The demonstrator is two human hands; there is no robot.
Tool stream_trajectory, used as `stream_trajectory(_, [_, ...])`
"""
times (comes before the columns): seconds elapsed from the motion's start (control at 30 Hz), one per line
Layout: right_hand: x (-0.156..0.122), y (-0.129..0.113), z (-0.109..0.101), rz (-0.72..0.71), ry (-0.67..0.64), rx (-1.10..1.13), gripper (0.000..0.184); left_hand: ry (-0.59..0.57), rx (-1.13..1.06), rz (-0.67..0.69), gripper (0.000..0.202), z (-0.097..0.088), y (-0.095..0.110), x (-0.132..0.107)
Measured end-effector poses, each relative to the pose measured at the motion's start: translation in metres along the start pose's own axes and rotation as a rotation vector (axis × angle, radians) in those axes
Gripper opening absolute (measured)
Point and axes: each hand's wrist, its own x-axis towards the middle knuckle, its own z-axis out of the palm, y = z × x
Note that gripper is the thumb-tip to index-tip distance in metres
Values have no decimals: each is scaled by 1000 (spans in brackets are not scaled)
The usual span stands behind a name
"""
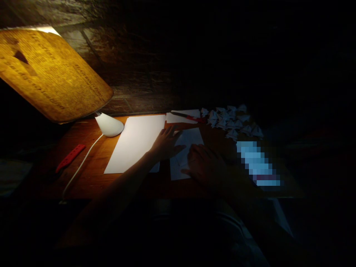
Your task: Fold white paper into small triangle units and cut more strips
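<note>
A small sheet of white paper (189, 142) lies on the wooden table (91, 174), partly folded. My left hand (166, 144) rests flat on its left edge with the fingers stretched out. My right hand (204, 165) lies over the sheet's lower right part in shadow, fingers pressed down on the paper. A larger white sheet (136, 142) lies just left of my left hand.
A pile of several small folded white paper pieces (233, 120) sits at the back right. A red-handled tool (190, 117) lies on paper scraps behind. A white lamp base (109, 125) with a cord, a lit shade (50, 74) and a red strap (69, 158) stand left.
</note>
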Motion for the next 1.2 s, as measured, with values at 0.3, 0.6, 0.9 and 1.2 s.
stream_trajectory(0.3, [12,0,-14,42,-81,-33,74,-31,-120,86,55,0,10,-6])
stream_trajectory(0.6, [53,-1,-23,87,-179,-121,70,-23,-187,98,59,-1,8,-5])
stream_trajectory(0.9, [60,0,-22,92,-184,-134,73,-13,-203,121,68,5,3,-6])
stream_trajectory(1.2, [59,-4,-27,28,-203,-186,66,-35,-128,98,52,0,6,-6])
